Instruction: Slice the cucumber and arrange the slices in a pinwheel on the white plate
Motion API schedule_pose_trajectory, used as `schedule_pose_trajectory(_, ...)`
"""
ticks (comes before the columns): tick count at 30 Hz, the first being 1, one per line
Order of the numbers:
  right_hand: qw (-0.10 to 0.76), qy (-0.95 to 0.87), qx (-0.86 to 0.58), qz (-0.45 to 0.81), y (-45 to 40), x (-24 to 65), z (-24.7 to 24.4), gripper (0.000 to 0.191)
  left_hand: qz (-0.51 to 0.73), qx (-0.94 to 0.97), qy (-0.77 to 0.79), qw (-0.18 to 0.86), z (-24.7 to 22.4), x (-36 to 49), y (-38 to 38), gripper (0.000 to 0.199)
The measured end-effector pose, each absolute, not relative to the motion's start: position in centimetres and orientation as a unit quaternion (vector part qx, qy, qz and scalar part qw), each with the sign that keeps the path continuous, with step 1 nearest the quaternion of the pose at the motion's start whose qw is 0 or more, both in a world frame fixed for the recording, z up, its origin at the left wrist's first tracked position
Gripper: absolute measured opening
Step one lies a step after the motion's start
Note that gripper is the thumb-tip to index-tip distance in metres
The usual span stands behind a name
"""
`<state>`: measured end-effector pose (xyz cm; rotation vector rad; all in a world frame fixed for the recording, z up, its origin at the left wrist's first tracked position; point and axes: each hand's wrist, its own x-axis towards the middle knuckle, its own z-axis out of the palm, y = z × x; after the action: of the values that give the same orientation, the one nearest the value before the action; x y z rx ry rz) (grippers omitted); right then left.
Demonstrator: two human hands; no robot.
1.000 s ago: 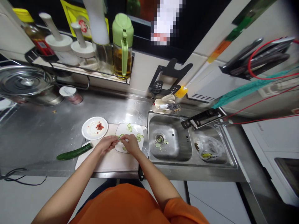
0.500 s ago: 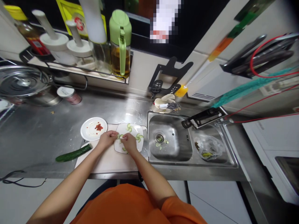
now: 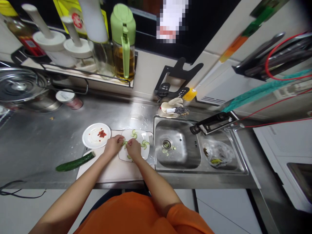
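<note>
Counter (image 3: 36, 136) is running along the wall; sink (image 3: 187, 146) is sitting to the right of the work area. Board (image 3: 114, 172) is lying at the counter's front edge. Square plate (image 3: 141, 135) is resting over the board's right part, between the person and the wall. Round plate (image 3: 88, 140) is sitting by the board's far left corner. Cucumber (image 3: 75, 163) is lying slantwise at left, cut end reaching the board's left edge.

Left hand (image 3: 114, 145) is hovering at the square plate's left side, fingers bent, tips near the rim. Right hand (image 3: 134, 150) is hovering over the plate's middle, fingers curled in. Hands are staying apart, a narrow gap showing between fingertips. Can't tell whether either one is pinching anything.

Slices (image 3: 145, 144) are lying on the square plate in curved groups: far side, right, left, near side, the near one partly hidden by the wrist. Red bits (image 3: 102, 133) are lying on the round plate.

Handling, my judgement: fingertips should be gripping single slices by the edge, lightly, since they're looking thin. Wrist should be clearing the near group. Matching curve direction and spacing by eye is probably mattering most.
</note>
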<state>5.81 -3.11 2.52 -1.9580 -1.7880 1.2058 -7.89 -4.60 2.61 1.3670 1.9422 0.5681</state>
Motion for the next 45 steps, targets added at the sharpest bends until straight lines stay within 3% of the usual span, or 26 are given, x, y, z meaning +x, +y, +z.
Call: schedule_pose_trajectory(45,-0.030,-0.697,-0.648,0.307,-3.2,4.6,3.8,0.015,0.190,0.620,0.725,0.233,0.3,-8.0,-4.3,0.022)
